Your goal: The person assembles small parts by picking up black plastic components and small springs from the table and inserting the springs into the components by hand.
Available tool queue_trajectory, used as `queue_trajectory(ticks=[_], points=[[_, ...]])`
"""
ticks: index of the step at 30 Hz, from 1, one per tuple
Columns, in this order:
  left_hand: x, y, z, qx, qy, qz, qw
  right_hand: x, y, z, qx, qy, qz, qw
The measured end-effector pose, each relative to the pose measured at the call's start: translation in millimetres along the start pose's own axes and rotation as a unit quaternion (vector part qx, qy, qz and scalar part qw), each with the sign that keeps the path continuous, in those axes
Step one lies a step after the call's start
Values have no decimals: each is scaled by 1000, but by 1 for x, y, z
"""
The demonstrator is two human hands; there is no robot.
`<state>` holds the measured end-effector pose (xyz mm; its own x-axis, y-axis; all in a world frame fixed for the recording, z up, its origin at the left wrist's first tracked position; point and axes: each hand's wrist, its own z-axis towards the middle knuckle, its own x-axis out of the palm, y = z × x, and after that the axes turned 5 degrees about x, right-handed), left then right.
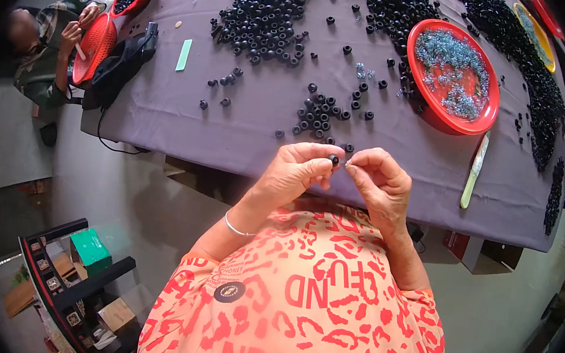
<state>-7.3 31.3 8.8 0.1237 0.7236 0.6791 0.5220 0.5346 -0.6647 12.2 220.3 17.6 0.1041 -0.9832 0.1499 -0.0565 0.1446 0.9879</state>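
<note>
Close to the table's near edge, my left hand [296, 171] pinches a small round black cap [334, 160] with a hole in it, between thumb and forefinger. Just to its right, my right hand [384, 183] is closed in a pinch on a tiny pale piece [348, 163], too small to name. The fingertips of both hands almost meet. Beyond them lies a loose group of black caps [316, 114], with a far bigger heap of the same caps [263, 28] behind. A red plate [490, 115] holding many small clear bluish pieces [460, 64] stands to the right.
A knife with a pale green handle [471, 181] lies below the plate. Long, thin black pieces [536, 85] form a strip on the right, near a yellow-rimmed bowl [549, 59]. At the left are a green strip [184, 55], a black bag [127, 59] and a person with a red basket [96, 49].
</note>
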Motion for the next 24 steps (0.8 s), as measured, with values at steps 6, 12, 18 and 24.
queue_trajectory(ticks=[6,12,18,24], points=[[3,0,-2,-10,-15,10,1000,1,11,4,-37,37,-104,993],[-4,-7,-3,-62,13,41,997,-8,12,9,30,125,-81,988],[-5,-16,-4,-130,36,100,986,-11,12,11,87,214,-47,972],[-7,-11,-5,-143,41,54,987,-2,3,3,-22,169,-79,982]])
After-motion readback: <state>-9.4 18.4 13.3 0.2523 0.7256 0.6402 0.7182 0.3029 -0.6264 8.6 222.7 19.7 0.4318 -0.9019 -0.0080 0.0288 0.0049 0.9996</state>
